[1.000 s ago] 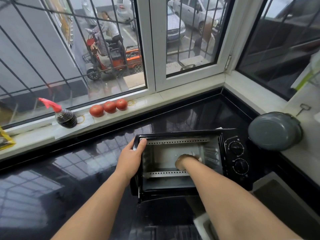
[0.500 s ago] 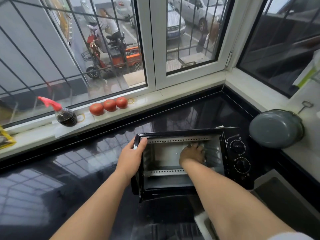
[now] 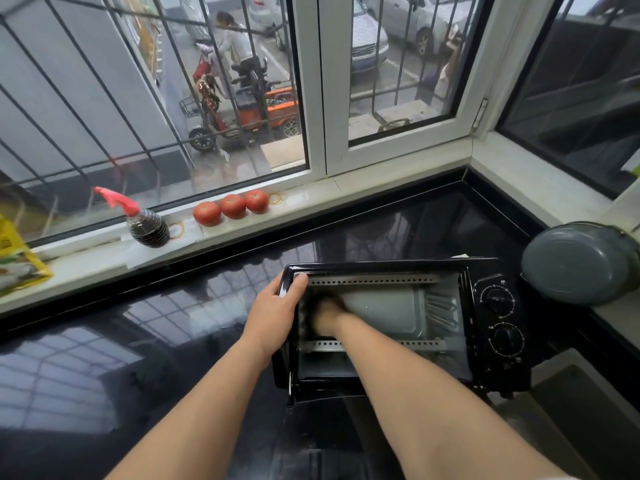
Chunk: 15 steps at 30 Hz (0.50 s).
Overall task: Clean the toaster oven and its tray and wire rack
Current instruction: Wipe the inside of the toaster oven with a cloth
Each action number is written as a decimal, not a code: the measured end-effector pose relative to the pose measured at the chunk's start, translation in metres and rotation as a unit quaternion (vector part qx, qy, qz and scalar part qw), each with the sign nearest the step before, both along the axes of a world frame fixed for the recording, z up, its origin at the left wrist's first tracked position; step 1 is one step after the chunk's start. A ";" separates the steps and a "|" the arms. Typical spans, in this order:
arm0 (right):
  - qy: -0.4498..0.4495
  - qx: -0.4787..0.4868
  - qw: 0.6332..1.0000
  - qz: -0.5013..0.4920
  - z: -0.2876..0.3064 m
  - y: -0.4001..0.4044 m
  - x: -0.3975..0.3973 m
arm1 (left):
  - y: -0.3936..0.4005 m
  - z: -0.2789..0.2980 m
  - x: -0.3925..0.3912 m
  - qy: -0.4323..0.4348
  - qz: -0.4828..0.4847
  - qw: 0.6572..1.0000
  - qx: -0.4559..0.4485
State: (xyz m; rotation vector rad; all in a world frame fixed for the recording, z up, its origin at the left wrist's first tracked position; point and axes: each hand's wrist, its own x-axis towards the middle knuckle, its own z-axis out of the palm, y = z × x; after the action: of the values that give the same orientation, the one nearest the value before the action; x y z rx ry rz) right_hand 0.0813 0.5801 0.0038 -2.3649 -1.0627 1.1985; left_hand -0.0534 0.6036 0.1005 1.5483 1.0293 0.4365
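Black glossy desk [image 3: 138,341] under a barred window. Toaster oven [image 3: 398,327], door down: rigid, boxy, likely light enough to slide. Left hand [image 3: 277,317] grips its top-left corner; right hand [image 3: 325,318] inside, blurred, grasp unclear.

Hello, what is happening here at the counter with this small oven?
A person is cleaning the inside of a black toaster oven that sits on a dark counter with its door open. The left hand grips the oven's upper left corner to steady it. The right hand is deep inside, at the left part of the back wall; it is blurred, so I cannot tell whether it holds a cloth. No tray or wire rack shows inside.
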 end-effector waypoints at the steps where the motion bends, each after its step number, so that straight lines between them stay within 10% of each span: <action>1: 0.019 0.006 1.000 -0.009 0.000 0.002 -0.002 | 0.000 -0.001 0.000 0.000 0.001 1.000 0.002; 15: -0.232 -0.180 0.945 -0.144 0.003 -0.057 0.078 | 0.001 0.005 0.002 0.029 0.008 1.000 0.007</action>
State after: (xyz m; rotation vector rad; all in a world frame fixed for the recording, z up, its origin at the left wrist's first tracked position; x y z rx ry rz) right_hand 0.1588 0.5233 0.0063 -3.0590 -0.6081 0.7980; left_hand -0.0518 0.6050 0.1054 1.5750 1.0858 0.4118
